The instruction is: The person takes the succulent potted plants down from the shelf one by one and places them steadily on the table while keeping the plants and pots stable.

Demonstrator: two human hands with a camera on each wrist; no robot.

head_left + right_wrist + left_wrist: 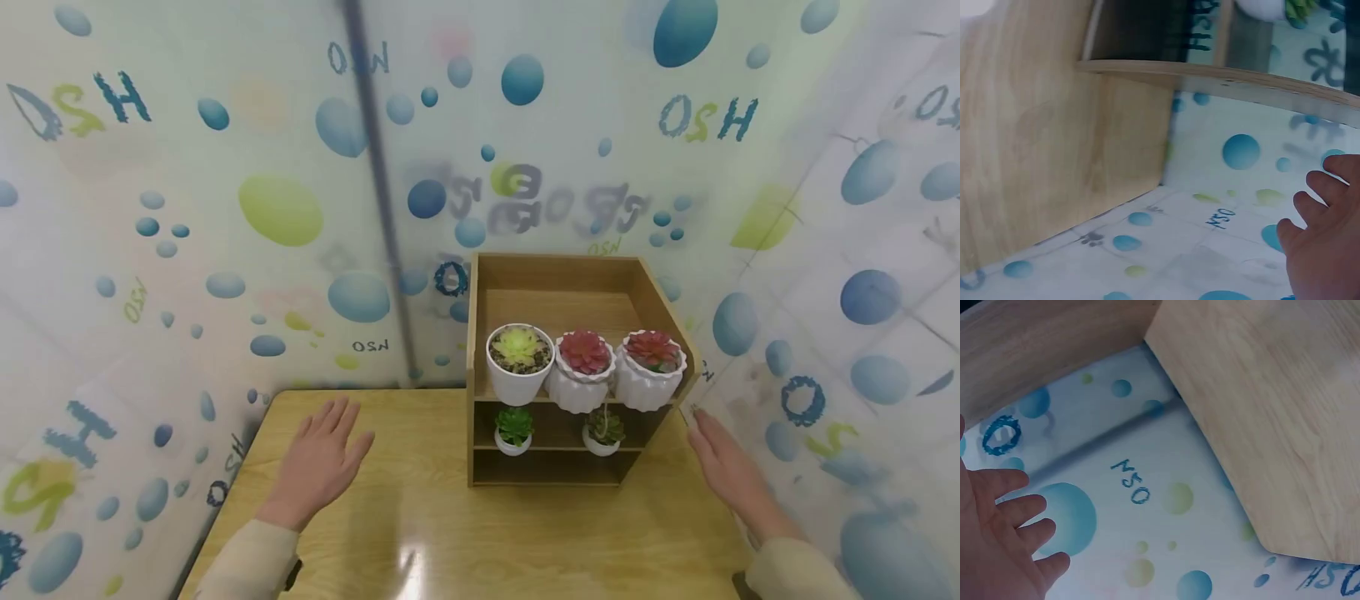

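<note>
My left hand [318, 462] hovers over the left part of the table, fingers straight, holding nothing. To the right of the wooden shelf [555, 296], my right hand [731, 471] is held with extended fingers, apart from the shelf. On the top tier stand a white pot with a yellow-green succulent [520, 362] and two ruffled white pots with red succulents, the middle one [582, 371] and the right one [650, 369]. Below them sit a small bright green potted plant [513, 431] and a darker green one [603, 431].
The shelf stands towards the back right of the light wood table [420, 533]. Walls covered in bubble-patterned sheeting [285, 208] close in behind and on both sides. A dark vertical strip [382, 192] runs down the back wall.
</note>
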